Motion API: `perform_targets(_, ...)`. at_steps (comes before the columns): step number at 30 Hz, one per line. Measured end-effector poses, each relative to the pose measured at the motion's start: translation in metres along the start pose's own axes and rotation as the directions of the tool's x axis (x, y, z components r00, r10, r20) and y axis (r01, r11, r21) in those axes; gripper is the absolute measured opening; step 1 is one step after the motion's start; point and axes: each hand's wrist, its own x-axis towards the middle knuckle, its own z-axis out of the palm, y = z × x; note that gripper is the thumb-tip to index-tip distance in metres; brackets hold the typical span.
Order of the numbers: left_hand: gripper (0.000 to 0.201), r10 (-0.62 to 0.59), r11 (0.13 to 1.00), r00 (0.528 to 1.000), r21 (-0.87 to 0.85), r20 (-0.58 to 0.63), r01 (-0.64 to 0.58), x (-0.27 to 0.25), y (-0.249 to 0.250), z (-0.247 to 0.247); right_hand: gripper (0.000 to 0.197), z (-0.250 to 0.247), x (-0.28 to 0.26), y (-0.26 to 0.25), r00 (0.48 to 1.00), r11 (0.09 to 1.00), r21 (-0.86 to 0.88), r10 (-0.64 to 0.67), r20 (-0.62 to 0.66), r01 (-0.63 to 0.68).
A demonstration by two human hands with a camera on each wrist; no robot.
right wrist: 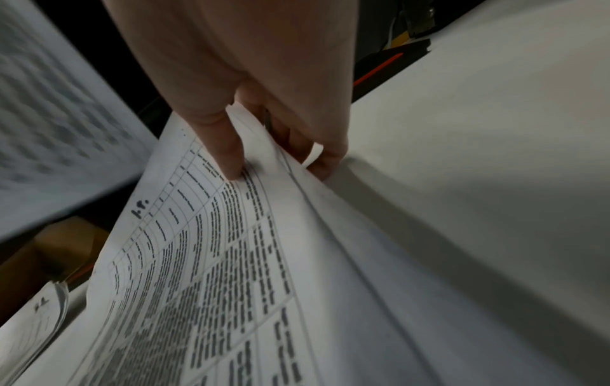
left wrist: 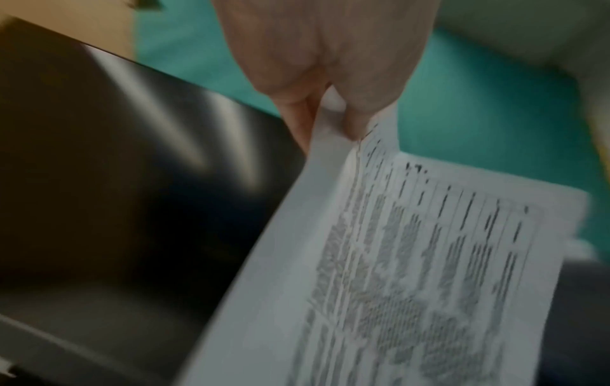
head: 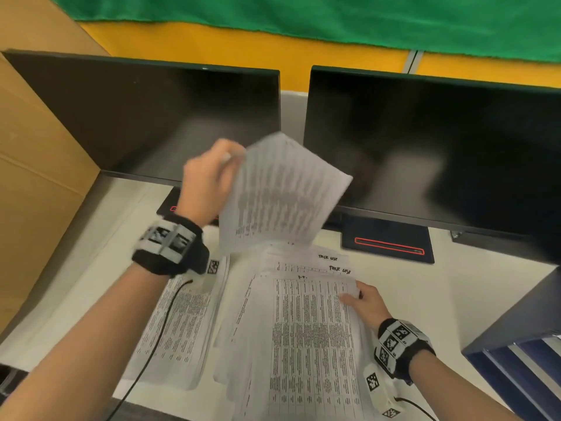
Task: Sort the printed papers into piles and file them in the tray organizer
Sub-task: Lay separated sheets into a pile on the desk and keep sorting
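My left hand (head: 226, 161) holds a printed sheet (head: 279, 192) up in front of the monitors, pinched by one edge; the left wrist view shows the thumb and fingers clamped on that sheet (left wrist: 412, 274). Below it a loose stack of printed tables (head: 303, 329) lies on the white desk. My right hand (head: 353, 294) grips the stack's top right corner, thumb on the top page (right wrist: 204, 261) and fingers curled under the edge. A second pile (head: 179, 323) lies to the left. The dark blue tray organizer (head: 522, 354) stands at the right edge.
Two dark monitors (head: 145, 117) (head: 434, 153) stand across the back of the desk (head: 425, 287), their bases behind the papers. A cardboard panel (head: 39, 165) walls off the left side. A black cable (head: 158, 341) crosses the left pile.
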Motion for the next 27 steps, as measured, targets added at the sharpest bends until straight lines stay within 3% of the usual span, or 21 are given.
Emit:
perform_targets(3,0.008,-0.206,0.949,0.977,-0.255,-0.06,0.184,0.025,-0.013,-0.032,0.017,0.0,0.0,-0.003,0.999,0.999,0.017,0.035,0.01,-0.035)
perform_targets(5,0.01,-0.322,0.883,0.947,-0.352,0.025,0.309,0.025,-0.029,-0.037,0.017,-0.001,0.001,-0.002,0.998,0.997,0.042,0.062,0.014,-0.062)
perform_targets(8,0.008,-0.407,0.841,0.882,-0.278,0.238,0.464,0.001,-0.048,-0.018,0.018,-0.001,0.0,-0.004,0.997,0.994,0.079,0.073,0.032,-0.076)
perform_targets(10,0.006,-0.415,0.813,0.808,-0.228,0.418,0.535,-0.03,-0.052,0.006,0.018,-0.001,-0.002,-0.006,0.994,0.988,0.114,0.097,0.041,-0.101)
perform_targets(12,0.026,-0.4,0.797,0.725,-0.177,0.56,0.577,-0.071,-0.057,0.035,0.018,-0.002,-0.004,-0.007,0.993,0.982,0.146,0.111,0.048,-0.117)
perform_targets(14,0.054,-0.458,0.788,0.616,-0.027,0.641,0.615,-0.112,-0.06,0.066,0.017,-0.003,-0.004,-0.006,0.989,0.969,0.2,0.137,0.051,-0.145)
perform_targets(16,0.057,-0.562,0.74,0.508,0.122,0.652,0.662,-0.14,-0.048,0.086,0.019,-0.003,-0.003,-0.005,0.983,0.955,0.233,0.171,0.069,-0.183)
perform_targets(18,0.048,-0.607,0.712,0.509,0.133,0.61,0.689,-0.158,-0.033,0.1,0.025,-0.003,0.0,-0.002,0.978,0.937,0.281,0.194,0.078,-0.208)
perform_targets(21,0.035,-0.614,0.719,0.562,0.1,0.554,0.687,-0.169,-0.025,0.111,0.065,-0.004,0.009,0.008,0.972,0.908,0.346,0.211,0.105,-0.235)
perform_targets(22,0.033,-0.607,0.725,0.561,0.102,0.562,0.681,-0.17,-0.024,0.114,0.07,-0.004,0.009,0.007,0.97,0.912,0.336,0.197,0.142,-0.234)
perform_targets(23,0.037,-0.604,0.723,0.542,0.115,0.585,0.682,-0.171,-0.022,0.116,0.063,-0.003,0.005,0.004,0.972,0.923,0.32,0.168,0.166,-0.214)
perform_targets(25,0.046,-0.624,0.685,0.497,0.115,0.603,0.72,-0.169,-0.018,0.12,0.029,-0.001,-0.003,-0.003,0.985,0.951,0.279,0.091,0.146,-0.129)
perform_targets(27,0.035,-0.667,0.649,0.543,0.041,0.51,0.76,-0.157,-0.015,0.121,0.016,0.001,-0.005,-0.004,0.999,0.979,0.199,0.023,0.046,-0.031)
